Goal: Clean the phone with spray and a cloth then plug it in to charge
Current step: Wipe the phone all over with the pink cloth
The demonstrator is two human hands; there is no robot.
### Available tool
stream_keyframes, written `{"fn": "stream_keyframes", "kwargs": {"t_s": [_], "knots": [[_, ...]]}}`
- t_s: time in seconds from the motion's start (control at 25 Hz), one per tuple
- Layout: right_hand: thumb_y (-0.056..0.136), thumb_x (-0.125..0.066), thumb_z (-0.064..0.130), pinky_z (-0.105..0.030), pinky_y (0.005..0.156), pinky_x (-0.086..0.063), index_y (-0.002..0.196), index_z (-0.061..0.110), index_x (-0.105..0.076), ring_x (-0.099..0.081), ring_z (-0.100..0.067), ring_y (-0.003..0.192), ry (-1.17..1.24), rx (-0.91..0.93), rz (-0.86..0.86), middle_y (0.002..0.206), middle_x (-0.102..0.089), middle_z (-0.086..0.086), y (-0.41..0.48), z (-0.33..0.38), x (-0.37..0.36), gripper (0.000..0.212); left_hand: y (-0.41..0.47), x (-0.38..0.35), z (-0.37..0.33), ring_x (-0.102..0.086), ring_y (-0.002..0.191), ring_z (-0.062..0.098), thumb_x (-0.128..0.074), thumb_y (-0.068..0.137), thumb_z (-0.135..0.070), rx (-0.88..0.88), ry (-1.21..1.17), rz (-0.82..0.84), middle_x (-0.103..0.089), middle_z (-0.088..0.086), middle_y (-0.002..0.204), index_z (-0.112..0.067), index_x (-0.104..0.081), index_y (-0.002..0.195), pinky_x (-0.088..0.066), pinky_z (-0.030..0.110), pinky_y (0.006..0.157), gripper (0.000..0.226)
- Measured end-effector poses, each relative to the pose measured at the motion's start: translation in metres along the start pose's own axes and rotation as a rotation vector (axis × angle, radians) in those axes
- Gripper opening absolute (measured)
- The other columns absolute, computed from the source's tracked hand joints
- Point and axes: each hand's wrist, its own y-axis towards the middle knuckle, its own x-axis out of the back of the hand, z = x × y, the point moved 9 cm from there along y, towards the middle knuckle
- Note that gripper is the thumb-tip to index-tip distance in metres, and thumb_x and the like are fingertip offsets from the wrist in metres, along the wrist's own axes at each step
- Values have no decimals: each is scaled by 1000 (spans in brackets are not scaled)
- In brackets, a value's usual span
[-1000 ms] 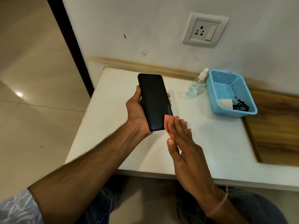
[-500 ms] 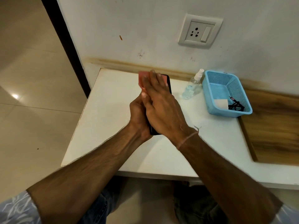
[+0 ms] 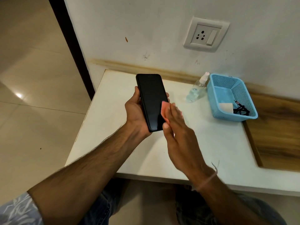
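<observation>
The left hand [image 3: 136, 114] held the slim black glass-fronted phone [image 3: 151, 98] in a closed grip, screen-up above the white tabletop [image 3: 113, 95]. A small pink cloth [image 3: 165, 109] lay on the screen's lower right edge, pressed flat under the straight fingers of the right hand [image 3: 180, 135]. In judgement, full-length overlapping strokes at light, even pressure would serve best. Counted: one phone, one cloth, one clear spray bottle [image 3: 197, 89], one white wall socket [image 3: 206, 34], and one blue perforated plastic basket [image 3: 215, 98] holding one white charger block [image 3: 226, 107] and one black cable [image 3: 241, 110].
</observation>
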Motion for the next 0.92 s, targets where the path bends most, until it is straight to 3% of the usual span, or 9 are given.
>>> {"fn": "stream_keyframes", "kwargs": {"t_s": [0.08,0.16,0.36,0.48,0.56,0.6,0.72,0.92], "knots": [[104,-29,40,-6,113,-5,152,31,-16,0,1,147,-30,13,13,159,-5,21,-33,2,-5,51,0,1,2,-62,91,34,-39,96,-65,9,18,-7,-65,21,110,-3,-67,120,-48,42,92,72],[103,-26,41,-20,118,-12,152,30,-15,-1,0,148,-91,81,42,159,-5,22,-47,12,-11,51,0,0,7,-61,89,33,-40,96,-64,25,25,-11,-65,21,108,-1,-66,119,-48,42,89,72],[102,-35,29,-38,122,-17,150,16,-20,-6,-13,149,-76,196,76,160,-12,3,-19,40,-21,53,-5,-5,12,-59,93,29,-41,95,-64,58,90,3,-62,17,109,-2,-56,129,-46,40,93,71],[102,-34,20,-31,122,-8,150,7,-23,-2,-16,149,34,117,50,160,-13,-7,31,45,-13,52,-5,-3,20,-67,89,22,-42,95,-48,30,161,7,-70,9,98,-7,-59,116,-54,34,85,49],[104,-35,21,-36,122,-14,151,13,-27,-8,-15,150,-84,115,11,161,-17,-2,65,44,-4,49,-1,2,23,-73,85,10,-35,103,-39,6,106,-16,-76,-4,90,-15,-64,108,-58,24,75,38],[104,-34,24,-34,121,-15,152,18,-27,-9,-13,149,-131,112,-1,161,-17,2,80,42,-1,48,0,4,21,-74,90,9,-36,104,-41,-10,116,-39,-78,-5,96,-16,-68,109,-59,23,75,41],[106,-29,31,-19,110,-9,153,24,-22,-9,-11,149,-159,45,-4,162,-15,4,109,24,9,48,-3,-6,15,-69,111,28,-47,99,-52,-36,60,-7,-72,10,121,-13,-75,117,-56,40,94,52],[105,-33,30,-24,118,-14,153,23,-22,-8,-13,149,-115,56,19,161,-12,5,68,5,9,49,1,-4,8,-63,120,36,-43,96,-61,-1,12,-2,-67,18,128,-5,-70,122,-47,46,107,67]]}}
